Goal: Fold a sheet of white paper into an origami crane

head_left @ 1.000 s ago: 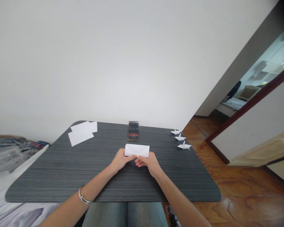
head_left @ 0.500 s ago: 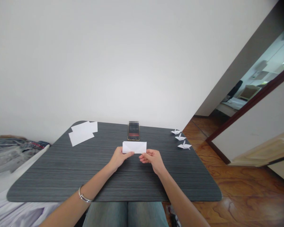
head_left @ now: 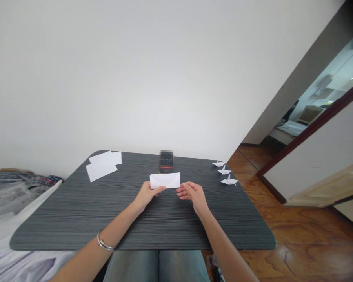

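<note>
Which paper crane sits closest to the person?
The front crane, lowest in view; the middle crane and back crane both sit farther off, nearer the wall.

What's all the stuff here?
Table: one, dark grey, centre
Folded paper: one, white, over table
Paper sheets: about three, white, table's far left
Paper cranes: three, white, table's right
Phone: one, dark, beyond folded paper
Wall: one, white, behind table
Floor: one, brown, right
Doorway: one, dark red trim, right
Furniture: count unclear, pale, beyond doorway
Heaped items: count unclear, grey and whitish, left
Bangle: one, silver, left forearm
Legs: two, blue jeans, bottom
Left hand: one, bare, holding folded paper
Right hand: one, bare, near folded paper's right edge
</note>
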Demonstrator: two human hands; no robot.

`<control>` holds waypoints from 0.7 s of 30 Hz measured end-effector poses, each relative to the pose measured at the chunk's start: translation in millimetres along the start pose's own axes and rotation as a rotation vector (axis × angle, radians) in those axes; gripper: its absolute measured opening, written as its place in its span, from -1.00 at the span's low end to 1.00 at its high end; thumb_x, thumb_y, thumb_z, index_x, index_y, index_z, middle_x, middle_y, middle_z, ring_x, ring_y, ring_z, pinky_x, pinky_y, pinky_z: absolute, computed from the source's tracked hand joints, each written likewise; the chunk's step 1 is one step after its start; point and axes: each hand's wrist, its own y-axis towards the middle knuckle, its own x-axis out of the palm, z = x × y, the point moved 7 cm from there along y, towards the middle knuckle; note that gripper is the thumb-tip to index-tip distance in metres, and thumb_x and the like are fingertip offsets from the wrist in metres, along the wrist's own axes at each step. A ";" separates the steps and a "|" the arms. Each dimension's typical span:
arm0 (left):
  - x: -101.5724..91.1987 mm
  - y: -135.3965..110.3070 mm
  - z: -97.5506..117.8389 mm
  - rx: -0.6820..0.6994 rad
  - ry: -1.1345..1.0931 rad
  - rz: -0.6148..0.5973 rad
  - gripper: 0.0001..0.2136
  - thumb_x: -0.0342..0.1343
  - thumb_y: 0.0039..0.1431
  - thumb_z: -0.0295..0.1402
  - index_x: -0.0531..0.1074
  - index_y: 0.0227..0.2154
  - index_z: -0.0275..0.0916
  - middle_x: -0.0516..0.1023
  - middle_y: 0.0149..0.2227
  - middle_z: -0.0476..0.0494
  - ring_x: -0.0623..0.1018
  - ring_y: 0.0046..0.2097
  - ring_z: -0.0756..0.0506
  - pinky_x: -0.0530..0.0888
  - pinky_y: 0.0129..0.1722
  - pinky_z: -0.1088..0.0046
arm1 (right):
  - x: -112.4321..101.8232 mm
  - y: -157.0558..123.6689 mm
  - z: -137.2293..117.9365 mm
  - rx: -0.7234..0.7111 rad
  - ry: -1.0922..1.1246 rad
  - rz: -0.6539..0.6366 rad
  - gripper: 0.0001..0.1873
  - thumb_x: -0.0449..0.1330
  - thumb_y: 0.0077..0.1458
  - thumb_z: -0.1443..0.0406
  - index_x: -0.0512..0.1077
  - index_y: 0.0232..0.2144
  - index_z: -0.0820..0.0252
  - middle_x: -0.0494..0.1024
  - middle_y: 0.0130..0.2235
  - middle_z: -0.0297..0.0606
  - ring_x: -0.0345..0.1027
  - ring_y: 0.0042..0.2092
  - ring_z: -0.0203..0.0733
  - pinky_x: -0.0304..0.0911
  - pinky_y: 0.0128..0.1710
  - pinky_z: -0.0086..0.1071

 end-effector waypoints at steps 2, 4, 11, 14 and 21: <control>6.3 -1.3 -0.8 -0.003 0.021 -0.058 -0.76 0.19 -0.19 -0.28 0.44 -0.53 -0.41 0.35 -0.68 0.02 0.23 -0.62 0.09 0.17 -0.62 0.59 | 3.5 0.1 1.0 -0.013 -0.015 -0.014 -0.72 0.17 -0.11 0.14 0.40 -0.43 0.27 0.54 -0.47 -0.24 0.43 -0.53 -0.27 0.30 -0.65 -0.56; 13.9 -3.2 -1.4 -0.015 0.038 -0.126 -0.78 0.19 -0.19 -0.30 0.45 -0.53 -0.41 0.37 -0.67 0.01 0.25 -0.61 0.09 0.18 -0.61 0.59 | 9.4 -0.5 2.3 -0.031 -0.049 -0.061 -0.67 0.18 -0.12 0.14 0.40 -0.34 0.26 0.55 -0.45 -0.24 0.44 -0.52 -0.25 0.30 -0.65 -0.55; 17.8 -4.1 5.1 0.008 -0.149 -0.129 -0.72 0.22 -0.21 -0.38 0.42 -0.36 -0.37 0.50 -0.44 -0.08 0.43 -0.43 0.01 0.38 -0.43 0.52 | 14.1 -4.8 -1.9 -0.139 -0.206 -0.053 -0.61 0.15 -0.10 0.09 0.44 -0.34 0.33 0.55 -0.51 -0.19 0.45 -0.52 -0.18 0.33 -0.62 -0.48; 15.3 -3.4 6.7 0.006 -0.207 -0.103 -0.71 0.23 -0.22 -0.39 0.38 -0.36 -0.35 0.50 -0.40 -0.08 0.45 -0.38 -0.03 0.41 -0.42 0.49 | 15.7 -7.2 -6.9 -0.183 -0.234 -0.056 -0.60 0.13 -0.08 0.08 0.43 -0.33 0.33 0.55 -0.50 -0.18 0.44 -0.52 -0.17 0.34 -0.60 -0.45; 15.7 -7.9 18.4 0.086 -0.165 -0.087 -0.63 0.22 -0.20 -0.38 0.36 -0.24 -0.31 0.49 -0.38 -0.06 0.46 -0.36 -0.02 0.39 -0.37 0.51 | 19.7 -12.5 -12.5 -0.247 -0.246 -0.067 -0.68 0.10 -0.03 0.13 0.42 -0.33 0.29 0.52 -0.52 -0.24 0.42 -0.52 -0.18 0.32 -0.56 -0.42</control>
